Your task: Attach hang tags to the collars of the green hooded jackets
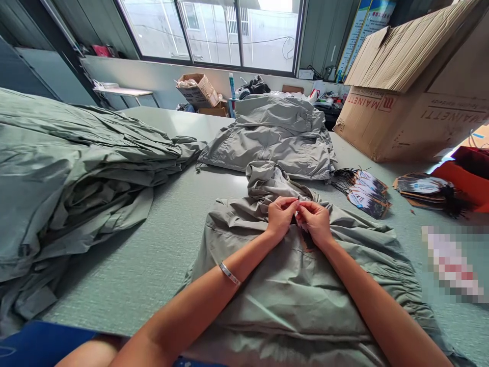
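A grey-green hooded jacket (275,285) lies spread on the table in front of me, its hood at the far end. Over the upper front of the jacket, my left hand (281,216) and my right hand (315,220) meet with their fingertips pinched together. A dark hang tag (307,240) hangs below the fingers, partly covered by my right hand. Its black string is at the fingertips, though the exact grip is too small to make out. To the right lie a fanned stack of hang tags (369,196) with black strings and a second tag stack (422,189).
A large pile of grey-green garments (76,173) covers the table's left side. Another folded jacket (271,137) lies beyond mine. A big cardboard box (412,112) stands at the back right, near orange material (468,183). A blurred-out item (453,265) lies at right.
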`<state>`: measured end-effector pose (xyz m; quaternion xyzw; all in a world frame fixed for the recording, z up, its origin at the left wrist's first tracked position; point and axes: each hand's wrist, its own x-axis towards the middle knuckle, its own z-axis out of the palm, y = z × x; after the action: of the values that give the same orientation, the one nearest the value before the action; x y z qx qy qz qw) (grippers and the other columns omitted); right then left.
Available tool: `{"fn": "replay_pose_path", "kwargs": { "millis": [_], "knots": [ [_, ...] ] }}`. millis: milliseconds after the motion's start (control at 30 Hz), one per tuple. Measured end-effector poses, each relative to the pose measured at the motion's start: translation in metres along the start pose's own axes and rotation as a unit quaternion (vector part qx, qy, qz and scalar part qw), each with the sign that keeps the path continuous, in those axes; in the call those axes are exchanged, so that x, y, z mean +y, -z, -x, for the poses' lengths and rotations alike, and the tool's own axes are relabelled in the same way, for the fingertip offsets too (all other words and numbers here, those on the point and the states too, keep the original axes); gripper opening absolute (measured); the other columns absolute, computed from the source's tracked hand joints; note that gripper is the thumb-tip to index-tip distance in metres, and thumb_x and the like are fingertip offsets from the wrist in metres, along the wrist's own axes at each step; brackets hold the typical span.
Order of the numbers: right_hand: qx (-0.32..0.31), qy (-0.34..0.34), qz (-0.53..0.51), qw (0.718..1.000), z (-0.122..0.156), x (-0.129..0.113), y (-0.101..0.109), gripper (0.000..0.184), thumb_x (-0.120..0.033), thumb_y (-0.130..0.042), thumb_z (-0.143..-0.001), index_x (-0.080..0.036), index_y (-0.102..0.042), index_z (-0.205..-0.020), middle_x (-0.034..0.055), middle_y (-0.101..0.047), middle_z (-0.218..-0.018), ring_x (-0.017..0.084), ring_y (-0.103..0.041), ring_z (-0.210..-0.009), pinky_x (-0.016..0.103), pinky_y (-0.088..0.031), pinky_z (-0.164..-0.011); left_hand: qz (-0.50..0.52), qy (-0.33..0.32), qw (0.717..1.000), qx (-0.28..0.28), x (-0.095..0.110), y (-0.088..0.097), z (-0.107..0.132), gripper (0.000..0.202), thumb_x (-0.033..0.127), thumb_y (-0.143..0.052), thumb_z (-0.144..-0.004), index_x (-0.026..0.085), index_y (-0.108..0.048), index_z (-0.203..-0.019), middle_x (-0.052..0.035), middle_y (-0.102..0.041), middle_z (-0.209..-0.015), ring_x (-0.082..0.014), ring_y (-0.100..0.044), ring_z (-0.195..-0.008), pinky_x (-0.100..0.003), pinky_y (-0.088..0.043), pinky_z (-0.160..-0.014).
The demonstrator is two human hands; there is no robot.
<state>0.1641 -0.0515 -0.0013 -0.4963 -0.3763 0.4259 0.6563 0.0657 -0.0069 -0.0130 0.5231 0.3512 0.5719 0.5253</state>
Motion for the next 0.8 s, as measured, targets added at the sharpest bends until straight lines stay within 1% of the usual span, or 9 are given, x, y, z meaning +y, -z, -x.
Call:
{"fn": "replay_pose_path", "kwargs": {
  "millis": [367, 567, 800],
  "knots": [
    [0.000, 0.003, 0.014, 1.000, -0.0011, 0.0021, 0.0009, 0.032, -0.046, -0.076, -0.059, -0.019, -0.068, -0.073, -0.0024, -0.061, -0.050, 0.011, -0.048, -0.039, 0.024, -0.037, -0.040, -0.044, -0.026, 0.999, -0.011, 0.0017, 0.0006, 0.0001, 0.011, 0.024, -0.073, -0.072, 0.015, -0.074, -0.078, -0.0034, -0.066, -0.078, -0.0130, -0.059, -0.070, -0.025, -0.046, -0.066],
    [0.008, -0.016, 0.010, 1.000, 0.0005, -0.0008, -0.0004, 0.032, -0.045, -0.077, -0.058, -0.018, -0.067, -0.072, -0.0019, -0.060, -0.049, 0.010, -0.048, -0.040, 0.023, -0.036, -0.040, -0.047, -0.033, 0.998, -0.011, 0.0049, 0.0000, 0.0020, 0.009, 0.022, -0.072, -0.073, 0.015, -0.074, -0.077, -0.0029, -0.064, -0.079, -0.0123, -0.058, -0.070, -0.024, -0.046, -0.066],
    [0.003, -0.016, 0.007, 1.000, 0.0018, -0.0018, -0.0019, 0.032, -0.045, -0.076, -0.058, -0.017, -0.067, -0.071, -0.0023, -0.059, -0.048, 0.010, -0.047, -0.039, 0.023, -0.035, -0.039, -0.060, -0.040, 0.997, -0.015, 0.0067, -0.0006, 0.0024, 0.007, 0.020, -0.071, -0.074, 0.015, -0.074, -0.077, -0.0031, -0.064, -0.079, -0.0124, -0.058, -0.070, -0.024, -0.046, -0.067]
  ]
}}
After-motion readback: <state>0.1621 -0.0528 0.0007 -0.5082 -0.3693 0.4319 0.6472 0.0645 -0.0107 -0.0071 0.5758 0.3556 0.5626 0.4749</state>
